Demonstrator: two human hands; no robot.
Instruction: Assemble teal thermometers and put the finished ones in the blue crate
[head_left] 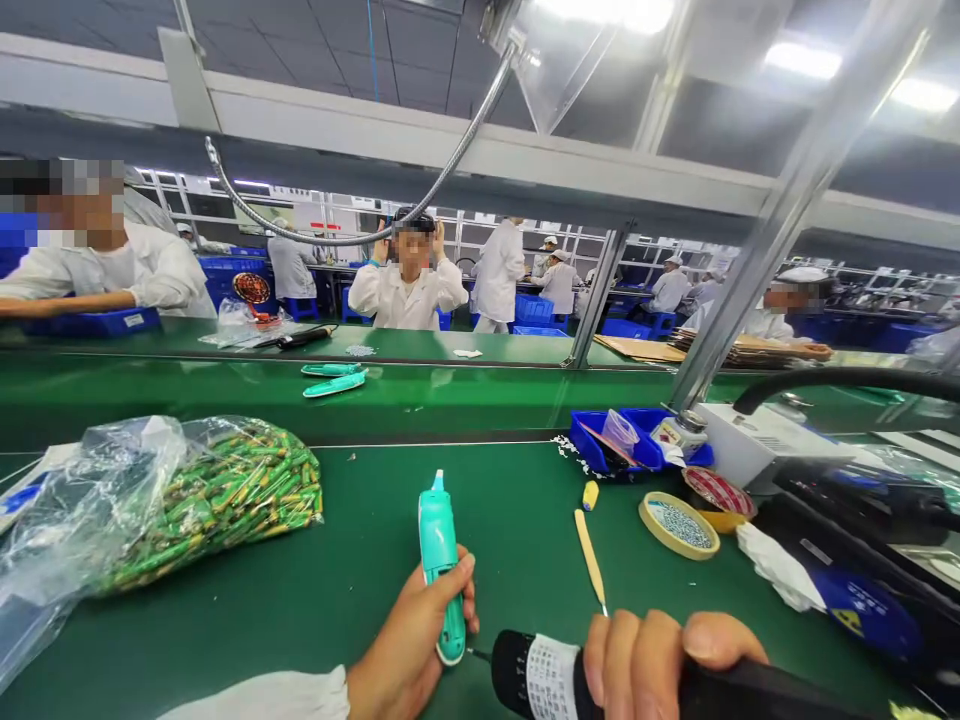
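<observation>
Nearest to the camera, a black cylindrical electric screwdriver with white label [551, 678] is clamped in the fingers of the right hand [652, 665]. Its thin bit points at the lower end of the long teal-and-white plastic device [437, 530]; whether they touch, I cannot tell. Left hand [412, 632] has its fingers closed around this device, over the green desk [322, 610]. Left of the device, there is open room until the transparent plastic bag of green-yellow parts [247, 490]. Right of the device, a pale slim stick with metal tip [589, 555] narrows the room. Beyond the device, the desk's far edge runs across.
</observation>
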